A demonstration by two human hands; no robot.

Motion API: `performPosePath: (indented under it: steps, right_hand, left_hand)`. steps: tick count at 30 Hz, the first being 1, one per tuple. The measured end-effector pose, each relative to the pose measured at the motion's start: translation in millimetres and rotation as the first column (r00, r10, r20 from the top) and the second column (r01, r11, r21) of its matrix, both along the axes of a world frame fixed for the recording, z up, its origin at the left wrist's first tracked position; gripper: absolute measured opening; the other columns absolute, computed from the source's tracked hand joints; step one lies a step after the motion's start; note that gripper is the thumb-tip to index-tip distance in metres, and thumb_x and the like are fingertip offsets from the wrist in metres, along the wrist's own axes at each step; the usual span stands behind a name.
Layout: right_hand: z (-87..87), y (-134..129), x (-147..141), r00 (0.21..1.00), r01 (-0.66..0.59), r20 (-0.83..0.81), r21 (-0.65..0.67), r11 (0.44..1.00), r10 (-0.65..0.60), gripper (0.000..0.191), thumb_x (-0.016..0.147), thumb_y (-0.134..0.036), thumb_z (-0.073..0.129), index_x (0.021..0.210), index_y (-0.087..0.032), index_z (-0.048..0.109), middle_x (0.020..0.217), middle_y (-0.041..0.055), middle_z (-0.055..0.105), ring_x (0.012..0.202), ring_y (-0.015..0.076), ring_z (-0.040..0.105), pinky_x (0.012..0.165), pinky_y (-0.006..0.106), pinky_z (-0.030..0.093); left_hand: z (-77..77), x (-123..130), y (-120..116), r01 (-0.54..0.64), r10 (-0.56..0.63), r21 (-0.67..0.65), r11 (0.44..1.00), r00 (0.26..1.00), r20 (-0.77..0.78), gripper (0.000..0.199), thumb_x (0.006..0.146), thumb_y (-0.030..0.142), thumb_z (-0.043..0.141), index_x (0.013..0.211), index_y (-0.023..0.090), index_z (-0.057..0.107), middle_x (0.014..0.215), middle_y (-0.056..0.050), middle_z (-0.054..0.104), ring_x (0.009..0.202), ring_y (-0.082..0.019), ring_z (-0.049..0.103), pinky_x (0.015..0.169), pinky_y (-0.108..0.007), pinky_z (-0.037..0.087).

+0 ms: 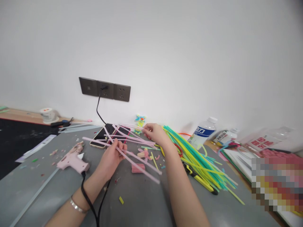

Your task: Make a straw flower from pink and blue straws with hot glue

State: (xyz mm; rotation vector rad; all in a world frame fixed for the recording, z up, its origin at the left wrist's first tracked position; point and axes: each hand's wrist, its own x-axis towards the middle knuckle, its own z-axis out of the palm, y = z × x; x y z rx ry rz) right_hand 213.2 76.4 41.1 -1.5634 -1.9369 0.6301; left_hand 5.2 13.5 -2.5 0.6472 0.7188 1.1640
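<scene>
My left hand is closed around a few pale pink pipe cleaners, whose ends stick out to the right and to the upper left. Farther back, my right hand has its fingertips pinched at the end of a pale pipe cleaner. Between the hands, loose pink pipe cleaners lie across two phones. A small pink piece of pipe-cleaner work and a pink block rest on the grey table below. Right of my right arm spreads a bundle of green and yellow pipe cleaners.
A pink glue gun lies at left, its black cord passing by my left forearm. A yellow-black cutter lies beside the bundle. A water bottle leans near the wall. A colourful figure stands behind. Wall sockets hold a plug.
</scene>
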Motion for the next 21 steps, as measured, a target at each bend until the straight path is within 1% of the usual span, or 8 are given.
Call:
performPosePath:
  steps: [2, 5, 7, 10, 13, 15, 18, 21]
  right_hand:
    - [4.7, -3, 1, 0.997, 0.002, -0.082, -0.017, 1.0, -0.003, 0.016, 0.087, -0.029, 0.055, 0.081, -0.018, 0.065, 0.061, 0.0001, 0.066, 0.05, 0.0116, 0.051, 0.055, 0.023, 0.038]
    - [12.9, -7, 1, 0.991, 0.024, -0.129, 0.016, 1.0, -0.021, 0.021, 0.087, -0.037, 0.055, 0.081, -0.018, 0.063, 0.052, -0.0034, 0.058, 0.045, 0.0107, 0.044, 0.051, 0.023, 0.034]
    - [19.1, -11, 0, 0.985, 0.019, -0.173, 0.026, 0.999, -0.014, 0.024, 0.086, -0.041, 0.055, 0.08, -0.018, 0.06, 0.049, -0.0056, 0.052, 0.043, 0.0098, 0.039, 0.049, 0.023, 0.03]
    - [27.7, -17, -1, 0.958, -0.059, -0.284, -0.032, 0.998, 0.047, 0.028, 0.084, -0.045, 0.058, 0.077, -0.018, 0.058, 0.052, -0.0062, 0.047, 0.044, 0.0087, 0.036, 0.048, 0.023, 0.026]
    - [31.9, -21, -2, 0.93, -0.127, -0.357, -0.087, 0.988, 0.089, 0.03, 0.081, -0.046, 0.061, 0.073, -0.017, 0.057, 0.057, -0.0051, 0.046, 0.049, 0.0084, 0.035, 0.05, 0.023, 0.026]
    - [31.8, -22, -3, 0.917, -0.158, -0.386, -0.118, 0.98, 0.101, 0.03, 0.08, -0.045, 0.062, 0.072, -0.017, 0.056, 0.055, -0.0059, 0.044, 0.049, 0.0084, 0.034, 0.05, 0.023, 0.026]
    - [30.6, -23, -4, 0.896, -0.233, -0.419, -0.17, 0.957, 0.144, 0.03, 0.081, -0.045, 0.062, 0.071, -0.018, 0.055, 0.051, -0.0078, 0.039, 0.047, 0.008, 0.032, 0.049, 0.023, 0.023]
    - [31.1, -26, -6, 0.882, -0.332, -0.418, -0.224, 0.916, 0.217, 0.029, 0.083, -0.045, 0.062, 0.075, -0.018, 0.056, 0.05, -0.0089, 0.036, 0.045, 0.0076, 0.029, 0.046, 0.023, 0.021]
  left_hand:
    - [1.3, 1, -1, -0.007, 0.006, -0.006, 1.0, 0.999, -0.035, 0.045, 0.083, 0.053, 0.064, 0.062, 0.017, 0.049, 0.066, 0.001, 0.059, 0.056, -0.01, 0.05, 0.053, -0.019, 0.042]
    - [-0.3, 2, -2, -0.037, 0.036, -0.007, 0.999, 0.997, -0.074, 0.041, 0.082, 0.054, 0.066, 0.071, 0.016, 0.056, 0.066, 0.0, 0.063, 0.055, -0.01, 0.051, 0.051, -0.02, 0.041]
    - [-4.3, 2, -2, -0.046, 0.048, 0.019, 0.999, 0.994, -0.101, 0.041, 0.081, 0.056, 0.066, 0.076, 0.016, 0.06, 0.056, 0.002, 0.059, 0.049, -0.009, 0.047, 0.049, -0.019, 0.037]
    - [-10.5, 0, -1, -0.083, 0.095, 0.081, 0.993, 0.984, -0.149, 0.046, 0.079, 0.061, 0.065, 0.077, 0.015, 0.064, 0.041, 0.005, 0.048, 0.043, -0.008, 0.04, 0.045, -0.018, 0.031]
    - [-10.5, -2, 0, -0.136, 0.151, 0.128, 0.982, 0.982, -0.112, 0.045, 0.079, 0.058, 0.068, 0.071, 0.015, 0.062, 0.038, 0.005, 0.044, 0.051, -0.011, 0.05, 0.053, -0.017, 0.038]
    - [-7.2, -1, -1, -0.133, 0.139, 0.109, 0.985, 0.989, -0.057, 0.041, 0.08, 0.054, 0.069, 0.072, 0.015, 0.061, 0.037, 0.007, 0.039, 0.052, -0.012, 0.052, 0.055, -0.018, 0.041]
    - [-2.1, 0, -3, -0.053, 0.052, 0.054, 0.997, 0.999, 0.006, 0.037, 0.081, 0.051, 0.069, 0.077, 0.016, 0.061, 0.037, 0.01, 0.034, 0.038, -0.008, 0.037, 0.044, -0.017, 0.033]
    - [0.3, 0, -4, 0.025, -0.026, 0.039, 0.999, 0.999, 0.025, 0.035, 0.08, 0.049, 0.071, 0.08, 0.016, 0.06, 0.039, 0.012, 0.03, 0.034, -0.004, 0.023, 0.039, -0.017, 0.025]
